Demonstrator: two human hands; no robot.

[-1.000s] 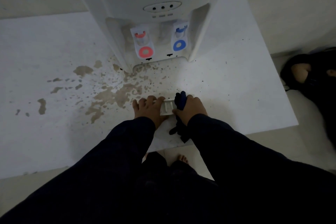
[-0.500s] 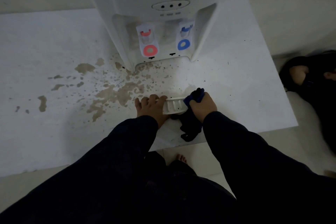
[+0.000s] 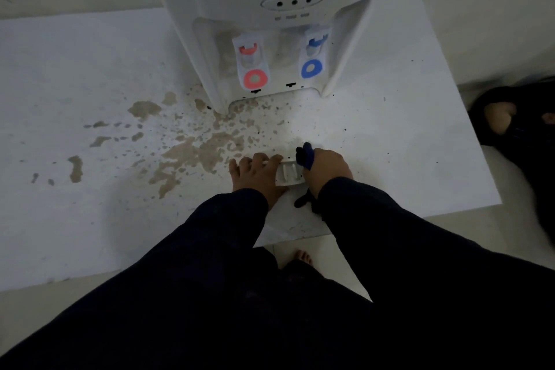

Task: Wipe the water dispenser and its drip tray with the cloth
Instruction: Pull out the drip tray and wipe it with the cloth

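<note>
Since half a second ago our right hand has slid the cloth back in over the right end of the drip tray, where before it hung off the tray's far right edge; the tray itself has stayed put on the table, pulled out in front of the water dispenser; we see its pale slotted top between our two hands; the right hand is closed around the dark blue cloth, a bunch of it poking up past the fingers and a tail trailing out below the wrist; our left hand lies spread over the tray's left end, fingers splayed and pressing down, holding it steady; brown stains spatter the white table to the left of the tray and up to the dispenser's foot; behind stand the red tap and the blue tap; below the table edge, bare toes show on the floor.
</note>
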